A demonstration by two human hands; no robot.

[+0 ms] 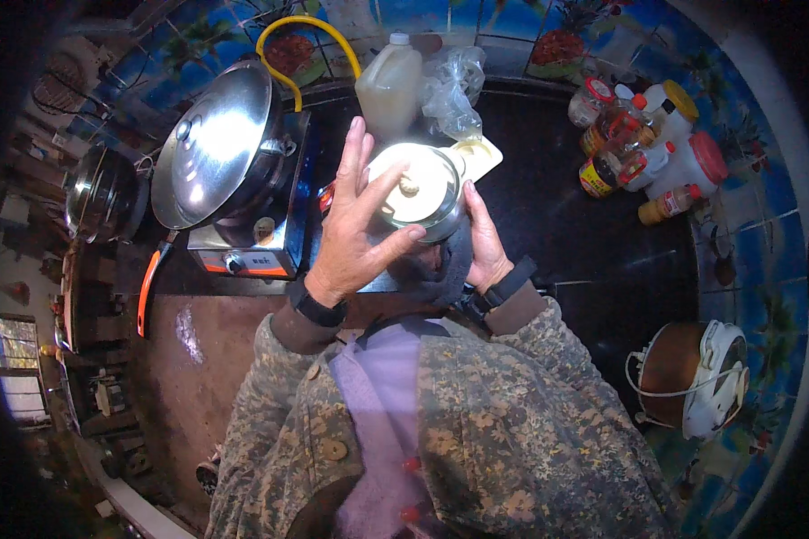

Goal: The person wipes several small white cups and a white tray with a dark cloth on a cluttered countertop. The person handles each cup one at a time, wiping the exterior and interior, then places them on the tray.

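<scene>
Before me, both hands are around a round container (438, 226) with a shiny, clear-looking rim. Its pale, brightly lit top (404, 199) has a small knob-like bump near the middle. My left hand (354, 229) is at its left side, index finger reaching over the top and thumb at the near rim; the other fingers point up, apart. My right hand (485, 239) cups the right side. Glare hides whether the top is a lid or the contents. Just behind the container lies a cream-coloured tray-like piece (484, 160), partly covered.
At left, a gas stove (243, 259) carries a lidded pan (222, 141) with its orange handle (149, 290) over the counter's edge. A plastic jug (389, 87) and clear bag (453, 87) stand behind. Several bottles and jars (637, 145) and a rice cooker (674, 377) are at right.
</scene>
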